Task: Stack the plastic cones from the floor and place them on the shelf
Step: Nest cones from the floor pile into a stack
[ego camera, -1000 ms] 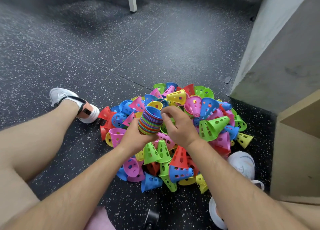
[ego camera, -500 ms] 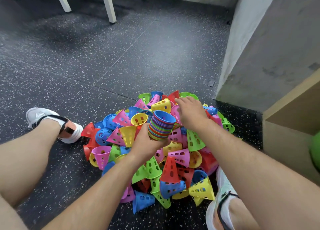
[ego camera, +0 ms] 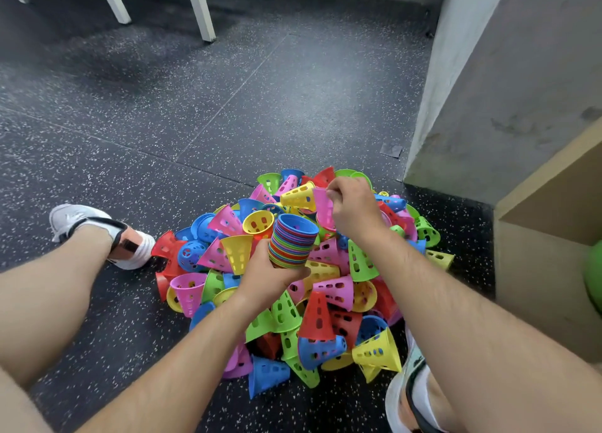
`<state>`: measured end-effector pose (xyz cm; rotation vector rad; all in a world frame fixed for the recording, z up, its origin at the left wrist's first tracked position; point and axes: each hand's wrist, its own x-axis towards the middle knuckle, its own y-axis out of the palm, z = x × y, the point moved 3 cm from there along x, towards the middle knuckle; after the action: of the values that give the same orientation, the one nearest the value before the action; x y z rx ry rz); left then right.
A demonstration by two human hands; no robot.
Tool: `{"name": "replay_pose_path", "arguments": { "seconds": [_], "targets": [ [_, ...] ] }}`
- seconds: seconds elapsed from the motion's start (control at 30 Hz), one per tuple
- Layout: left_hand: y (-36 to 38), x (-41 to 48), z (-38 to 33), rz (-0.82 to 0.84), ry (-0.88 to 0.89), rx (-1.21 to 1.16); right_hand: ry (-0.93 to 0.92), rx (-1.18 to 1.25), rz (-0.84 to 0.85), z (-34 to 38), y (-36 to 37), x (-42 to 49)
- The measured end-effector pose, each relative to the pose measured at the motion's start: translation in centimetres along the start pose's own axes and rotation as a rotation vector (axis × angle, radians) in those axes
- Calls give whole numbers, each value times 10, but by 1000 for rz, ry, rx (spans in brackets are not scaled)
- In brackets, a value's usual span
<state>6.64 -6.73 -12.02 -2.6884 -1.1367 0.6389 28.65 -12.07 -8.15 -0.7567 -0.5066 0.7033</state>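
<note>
Two hands work over one pile. Left hand [ego camera: 270, 271]: grip closed round a stack [ego camera: 293, 245] of nested cones, many colours, blue one on top, open mouth up, tilted a little away from the person. The fingers wrap its lower part, and the stack is held above the middle of the pile [ego camera: 329, 289].

Right hand [ego camera: 353, 209] is further out, fingers curled, grip pinching the edge of a pink cone [ego camera: 322, 209] at the far top of the pile. Can't tell if that cone is clear of the pile or resting on it. A yellow cone [ego camera: 299, 196] lies on its side just left of it, touching it. The stack and the pink cone are close but apart.

The pile is loose perforated cones in red, blue, green, yellow and pink, lying every way on the dark speckled floor [ego camera: 195, 106] between the person's legs. Near edge: a red cone [ego camera: 317, 315] stands point up, set on a blue cone [ego camera: 321, 348].

A white left shoe [ego camera: 81, 224] is left of the pile, near its red cones. The right shoe [ego camera: 407, 396] sits at the bottom right, just beside the pile's near edge.

A light wooden shelf [ego camera: 547, 237] is at the right edge, near the pile but not touching it. Something green [ego camera: 593, 276] sits inside, cut off by the frame. A grey wall corner [ego camera: 488, 74] stands behind the pile, far right. White furniture legs [ego camera: 203, 12] are at the top, well apart from everything else.
</note>
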Motion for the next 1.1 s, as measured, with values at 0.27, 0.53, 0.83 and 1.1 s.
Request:
{"name": "replay_pose_path", "arguments": {
  "seconds": [0.27, 0.53, 0.83, 1.1],
  "targets": [
    [-10, -4, 0, -19, -14, -24, -159, 301, -329, 51, -19, -36],
    [-17, -3, -7, -26, 9, -43, -307, 235, 9, 66, -1, -66],
    [-11, -9, 0, 45, 18, 31, -128, 179, 83, 50, -1, -86],
    [-3, -13, 0, 103, 33, 54, 85, -303, 53, 5, -25, -40]
  ]
}}
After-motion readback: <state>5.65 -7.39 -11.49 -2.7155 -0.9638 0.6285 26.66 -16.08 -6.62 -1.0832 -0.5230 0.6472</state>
